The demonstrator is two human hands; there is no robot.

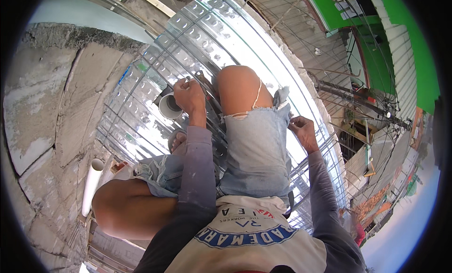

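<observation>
My left hand (189, 99) is held over a grid of thin steel bars (160, 61), its fingers curled together. Whatever lies in its fingertips is too small to make out. Just beside it the open end of a grey plastic pipe (170, 107) rises through the bars. Close to those fingers a dark, narrow metal thing (202, 80) lies against the grid; its kind is unclear. To the right of my raised knee, my right hand (303, 132) has thumb and fingers pinched together above the bars. Anything in that pinch is hidden.
Shiny corrugated metal sheeting (278, 52) lies under the bars. A rough block wall (42, 99) borders the left, with a white pipe (93, 181) near it. Beyond the right edge are overhead wires (386, 115), corrugated roofs (400, 61) and a green building (426, 61).
</observation>
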